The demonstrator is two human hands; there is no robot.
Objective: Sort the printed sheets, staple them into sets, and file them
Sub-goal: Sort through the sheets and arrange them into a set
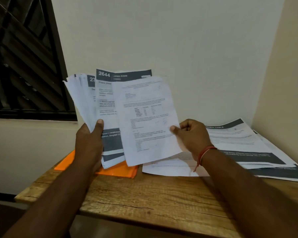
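My left hand (90, 140) grips a fanned stack of printed sheets (100, 93) upright above the table, thumb on the front. Several of these carry dark header bands, one reading 2644. My right hand (190, 134) pinches the right edge of a single white sheet (144, 117) with fine text and a small table, held in front of the fan. An orange folder (117, 170) lies flat on the wooden table (144, 198) beneath the held stack. More printed sheets (239, 143) lie spread on the table to the right, partly under my right wrist.
The table stands in a corner, with a pale wall behind and to the right. A dark barred window (24, 57) fills the upper left. The table's near edge runs across the bottom, with dark floor below it on the left.
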